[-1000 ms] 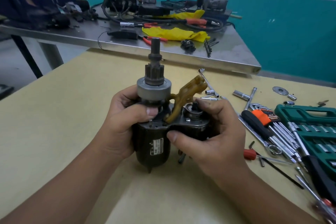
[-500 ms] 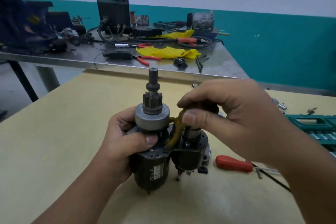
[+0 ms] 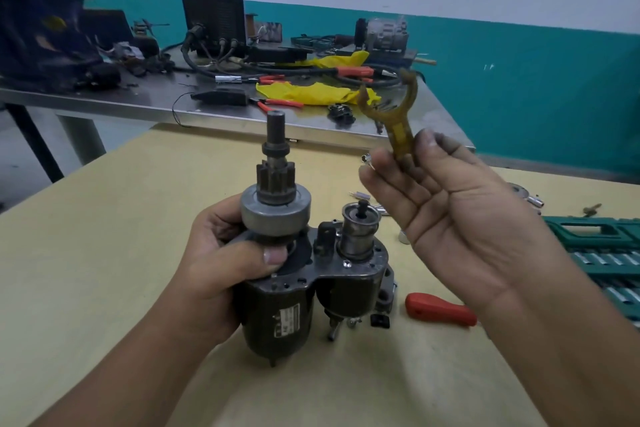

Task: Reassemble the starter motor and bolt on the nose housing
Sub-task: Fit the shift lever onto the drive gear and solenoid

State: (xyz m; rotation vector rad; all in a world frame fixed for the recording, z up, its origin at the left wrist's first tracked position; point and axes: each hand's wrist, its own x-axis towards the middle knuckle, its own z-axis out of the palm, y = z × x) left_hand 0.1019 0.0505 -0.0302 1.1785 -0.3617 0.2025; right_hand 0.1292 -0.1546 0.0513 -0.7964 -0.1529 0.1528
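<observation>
The dark starter motor (image 3: 277, 308) stands upright on the yellow table (image 3: 86, 236). Its pinion gear and shaft (image 3: 275, 163) point up, and the solenoid plunger (image 3: 360, 229) sits beside them on the right. My left hand (image 3: 221, 253) grips the motor just below the grey drive clutch (image 3: 275, 215), thumb across the front. My right hand (image 3: 446, 194) is raised to the right of the motor, palm toward me, and pinches the amber plastic shift fork (image 3: 398, 114) by its stem, forked end up and clear of the motor.
A red-handled screwdriver (image 3: 440, 312) lies right of the motor. A green socket case (image 3: 602, 246) sits at the right edge, with small sockets and a washer (image 3: 519, 192) near it. Behind stands a steel bench (image 3: 242, 114) with a welder, cables, yellow rags and pliers.
My right hand has pulled the shift fork up off the motor and lifted it away to the upper right. The plunger top now shows. My left hand keeps its grip.
</observation>
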